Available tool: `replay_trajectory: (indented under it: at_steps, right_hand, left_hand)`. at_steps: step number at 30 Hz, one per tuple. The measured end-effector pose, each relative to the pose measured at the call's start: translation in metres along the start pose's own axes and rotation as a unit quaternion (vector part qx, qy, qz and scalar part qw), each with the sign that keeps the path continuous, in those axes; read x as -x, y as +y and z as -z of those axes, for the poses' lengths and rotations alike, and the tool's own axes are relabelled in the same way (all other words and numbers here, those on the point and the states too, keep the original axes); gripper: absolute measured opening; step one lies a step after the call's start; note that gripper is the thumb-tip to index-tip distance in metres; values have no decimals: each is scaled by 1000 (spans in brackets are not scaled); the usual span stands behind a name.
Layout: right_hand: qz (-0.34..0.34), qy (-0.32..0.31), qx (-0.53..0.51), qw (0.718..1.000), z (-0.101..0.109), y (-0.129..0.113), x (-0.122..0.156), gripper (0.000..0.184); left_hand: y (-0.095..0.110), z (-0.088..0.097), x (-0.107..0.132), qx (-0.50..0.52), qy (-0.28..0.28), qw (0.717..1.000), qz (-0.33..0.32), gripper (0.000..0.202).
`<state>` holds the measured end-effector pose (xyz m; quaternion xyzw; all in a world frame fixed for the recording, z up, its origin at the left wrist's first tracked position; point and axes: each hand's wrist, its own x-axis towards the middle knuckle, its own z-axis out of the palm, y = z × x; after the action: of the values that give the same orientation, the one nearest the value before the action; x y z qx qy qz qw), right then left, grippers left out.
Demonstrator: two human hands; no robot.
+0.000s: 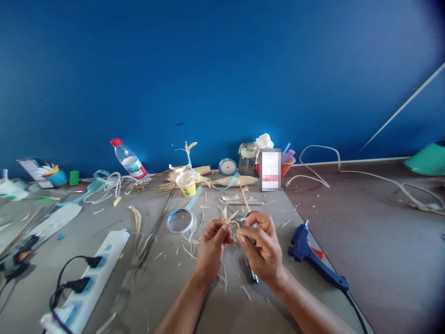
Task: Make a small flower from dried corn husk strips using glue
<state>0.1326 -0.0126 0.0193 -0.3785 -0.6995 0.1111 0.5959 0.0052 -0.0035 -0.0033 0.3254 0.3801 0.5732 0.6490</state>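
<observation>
My left hand (212, 242) pinches a small bundle of pale straw strips (230, 219) just above the grey table (104, 218). My right hand (263, 243) is closed too, its fingertips meeting the same bundle from the right. A pair of scissors (251, 271) lies on the table under my right hand, partly hidden by it. Loose straw scraps lie scattered around both hands.
A blue glue gun (314, 257) lies right of my hands, and a roll of clear tape (180, 220) left of them. A white power strip (88, 280) with black plugs sits at front left. A water bottle (129, 160), yellow cup (187, 184), jar (248, 159) and ribbon line the blue wall.
</observation>
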Motion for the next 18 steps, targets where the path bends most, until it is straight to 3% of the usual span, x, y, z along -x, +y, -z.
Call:
replay_trajectory:
  at_steps: [6, 18]
  right_hand:
    - [-30, -31, 10, 999, -4, 7, -2, 14]
    - [-58, -32, 1, 998, -9, 17, 2, 15]
  left_hand:
    - [-3, 1, 0, -22, -3, 1000, 9, 15]
    - [-1, 0, 1, -28, -22, 999, 13, 14]
